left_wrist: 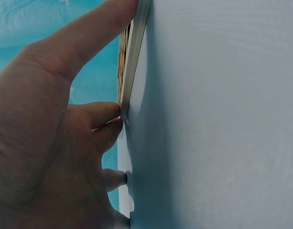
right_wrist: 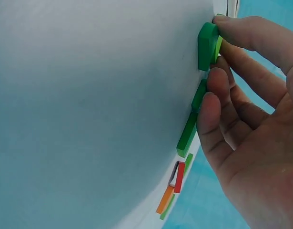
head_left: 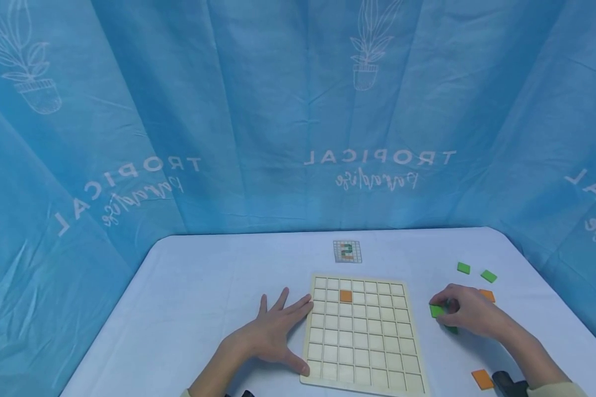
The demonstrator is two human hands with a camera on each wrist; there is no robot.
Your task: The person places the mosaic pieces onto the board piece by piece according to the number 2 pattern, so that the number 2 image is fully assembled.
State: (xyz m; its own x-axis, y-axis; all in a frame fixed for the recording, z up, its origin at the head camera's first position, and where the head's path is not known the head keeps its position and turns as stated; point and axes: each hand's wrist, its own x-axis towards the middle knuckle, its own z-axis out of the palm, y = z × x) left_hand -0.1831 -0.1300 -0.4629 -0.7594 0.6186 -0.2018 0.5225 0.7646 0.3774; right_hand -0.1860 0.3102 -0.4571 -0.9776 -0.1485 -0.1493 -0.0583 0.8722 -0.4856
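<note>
Resting along the near-left side of the board (head_left: 345, 339), the left hand (head_left: 273, 333) has its fingers straight and spread, the tips touching the edge and the thumb at the near corner, gripping nothing. The right hand (head_left: 477, 311) is off to the board's right, its thumb and forefinger pinching a light green tile (head_left: 436, 311) just above or on the worktop (head_left: 179, 309); which of the two, I cannot tell.

As for progress, the work looks barely begun. A single orange tile (head_left: 345, 296) lies on the board, in the second row from the far side, third square from the left; the other squares are bare. Beyond the board lies a small card (head_left: 347, 251) with a green and orange figure on a grid. If that is the pattern, most of it is left to lay. Loose pieces wait on the right, among them a green tile (head_left: 463, 268) near the far edge and an orange piece (head_left: 483, 380) nearer the person.
</note>
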